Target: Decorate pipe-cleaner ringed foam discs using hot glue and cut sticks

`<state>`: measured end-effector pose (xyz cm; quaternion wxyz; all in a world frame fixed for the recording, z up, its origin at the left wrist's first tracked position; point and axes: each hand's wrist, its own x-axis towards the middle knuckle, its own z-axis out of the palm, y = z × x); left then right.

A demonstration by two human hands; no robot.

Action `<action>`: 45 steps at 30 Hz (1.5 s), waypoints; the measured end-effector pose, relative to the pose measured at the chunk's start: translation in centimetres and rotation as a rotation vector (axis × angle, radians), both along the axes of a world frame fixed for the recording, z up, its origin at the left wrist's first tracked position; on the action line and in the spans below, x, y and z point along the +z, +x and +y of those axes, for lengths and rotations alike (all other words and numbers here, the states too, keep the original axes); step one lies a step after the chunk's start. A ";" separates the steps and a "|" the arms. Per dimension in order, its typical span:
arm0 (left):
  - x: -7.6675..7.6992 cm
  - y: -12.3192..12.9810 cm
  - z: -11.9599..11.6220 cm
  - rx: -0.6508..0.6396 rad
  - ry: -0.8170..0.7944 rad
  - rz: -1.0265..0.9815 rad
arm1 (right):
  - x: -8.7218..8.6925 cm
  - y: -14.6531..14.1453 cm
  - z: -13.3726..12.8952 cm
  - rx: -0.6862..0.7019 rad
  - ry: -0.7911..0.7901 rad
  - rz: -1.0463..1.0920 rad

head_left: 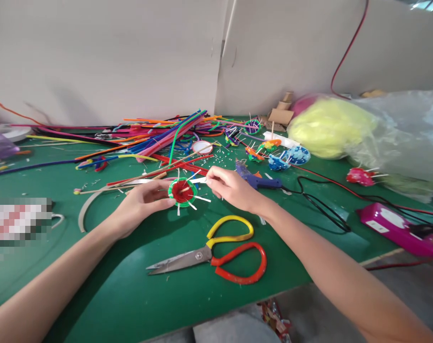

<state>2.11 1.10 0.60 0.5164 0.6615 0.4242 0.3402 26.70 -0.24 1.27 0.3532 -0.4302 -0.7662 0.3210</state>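
Held at its left edge by my left hand (146, 200) is a small round piece (182, 191) with a red middle and a green pipe-cleaner rim. Several white strips stick out around the rim, and a short stick stands at its centre. My right hand (228, 186) pinches a white strip (201, 180) at the upper right of the piece. Just behind the right hand lies a blue glue gun (255, 178). Scissors (209, 252) with one yellow and one red handle rest in front of both hands, blades pointing left.
A heap of coloured pipe cleaners (173, 131) lies at the back. Several similar finished-looking pieces, one of them blue (297, 155), stand to its right. Plastic bags (330, 126) fill the back right. A magenta power strip (398, 228) and black cords lie near the right edge.
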 end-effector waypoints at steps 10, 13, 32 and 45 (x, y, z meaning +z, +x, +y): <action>-0.1 0.0 0.0 -0.107 0.000 -0.016 | -0.8 -1.3 -0.3 0.011 -0.023 0.135; -0.1 0.0 -0.1 -0.109 -0.004 -0.009 | -0.9 -1.3 -0.2 0.004 -0.026 0.133; 0.1 0.4 -0.4 -0.035 0.021 0.108 | -1.6 -1.4 -0.1 -0.015 0.042 0.049; 0.3 0.5 -0.5 -0.051 -0.004 0.086 | -1.6 -1.5 -0.1 -0.020 0.039 0.041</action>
